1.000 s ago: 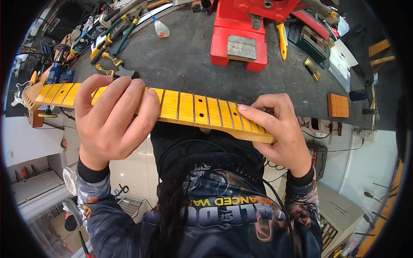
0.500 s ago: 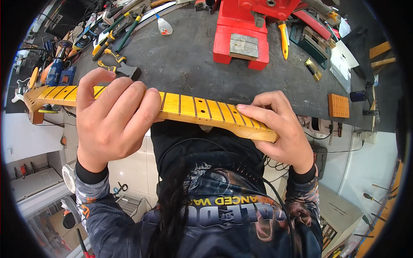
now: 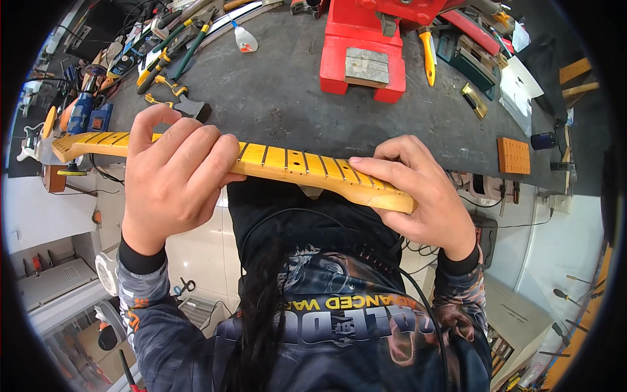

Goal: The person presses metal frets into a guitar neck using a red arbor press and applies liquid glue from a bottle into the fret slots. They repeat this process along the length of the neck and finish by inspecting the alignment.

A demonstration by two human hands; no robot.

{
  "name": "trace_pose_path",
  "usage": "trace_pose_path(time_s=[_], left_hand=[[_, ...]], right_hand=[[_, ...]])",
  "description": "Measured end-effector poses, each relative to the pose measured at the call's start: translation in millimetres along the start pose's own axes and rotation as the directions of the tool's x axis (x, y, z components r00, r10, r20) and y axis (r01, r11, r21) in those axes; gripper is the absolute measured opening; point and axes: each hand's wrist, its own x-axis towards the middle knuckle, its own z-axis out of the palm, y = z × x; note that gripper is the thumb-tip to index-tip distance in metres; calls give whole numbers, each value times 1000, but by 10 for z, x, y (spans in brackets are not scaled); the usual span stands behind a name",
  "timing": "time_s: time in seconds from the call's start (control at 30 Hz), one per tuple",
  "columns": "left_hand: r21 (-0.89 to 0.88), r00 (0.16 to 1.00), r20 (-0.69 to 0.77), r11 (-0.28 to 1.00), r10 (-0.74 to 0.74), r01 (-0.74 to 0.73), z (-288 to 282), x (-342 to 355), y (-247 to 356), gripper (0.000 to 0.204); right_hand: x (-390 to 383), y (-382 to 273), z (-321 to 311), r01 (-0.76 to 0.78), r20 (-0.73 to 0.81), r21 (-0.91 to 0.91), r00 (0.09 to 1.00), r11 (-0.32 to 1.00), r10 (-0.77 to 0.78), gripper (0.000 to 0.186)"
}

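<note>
A yellow wooden guitar neck (image 3: 277, 160) with dark frets and dot markers lies across my front, above the near edge of the bench. Around its middle, toward the headstock (image 3: 64, 149), my left hand (image 3: 179, 173) is wrapped, fingers over the fretboard; the thumb is mostly hidden. At the right, wide end, my right hand (image 3: 421, 189) grips the heel, with the thumb resting on the frets. Its other fingers go behind the neck and are partly out of sight.
On the dark workbench (image 3: 274, 78) stands a red vise (image 3: 333, 65). A small white bottle (image 3: 245, 39), a hammer (image 3: 189, 108) and pliers (image 3: 189, 52) lie left of it. A yellow-handled tool (image 3: 428, 59) and a wooden block with holes (image 3: 514, 155) are at right.
The guitar neck has tilted and rolled slightly, so the fretboard looks narrower and more of its near side shows. Its right end has shifted a little left. Both hands keep hold.
</note>
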Motion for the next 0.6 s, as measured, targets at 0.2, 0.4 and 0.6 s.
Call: trace_pose_path(time_s=[0.2, 0.4, 0.6], left_hand=[[-34, 1000, 20, 999, -1, 1, 65, -40, -22, 37], [-73, 999, 34, 997, -6, 9, 75, -66, -40, 37], [-142, 999, 48, 990, -1, 8, 177, -74, -87, 38]], right_hand=[[26, -10, -16, 4, 22, 3, 1000, 1000, -4, 69], [49, -65, -37, -1, 33, 1, 999, 1000, 1, 66], [67, -60, -68, -17, 55, 5, 998, 1000, 17, 63]])
